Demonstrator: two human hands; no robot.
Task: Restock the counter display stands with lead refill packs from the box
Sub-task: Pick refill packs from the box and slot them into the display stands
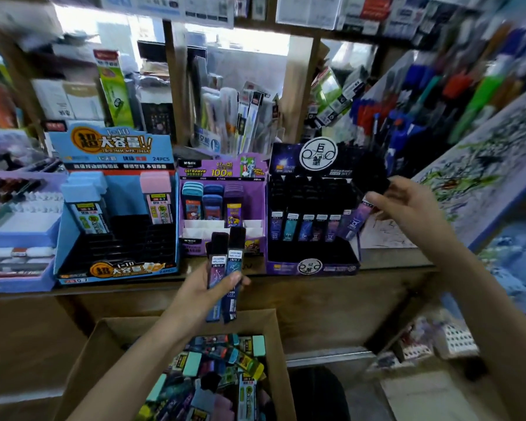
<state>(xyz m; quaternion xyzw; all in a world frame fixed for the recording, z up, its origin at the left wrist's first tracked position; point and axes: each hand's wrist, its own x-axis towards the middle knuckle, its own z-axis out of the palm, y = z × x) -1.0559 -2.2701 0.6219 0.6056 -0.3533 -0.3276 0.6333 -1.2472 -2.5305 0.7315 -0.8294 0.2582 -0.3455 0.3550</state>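
My left hand grips two or three slim black-capped lead refill packs upright, above the open cardboard box full of mixed packs. My right hand pinches one purple black-capped pack, tilted, at the right end of the dark purple display stand, where a row of several similar packs stands. To the left stand a purple display stand with three packs and a blue display stand with a few fat packs.
The stands sit on a wooden counter. A lilac tray of pens is at the far left. Pen racks and a patterned board crowd the right. Shelves of stationery rise behind.
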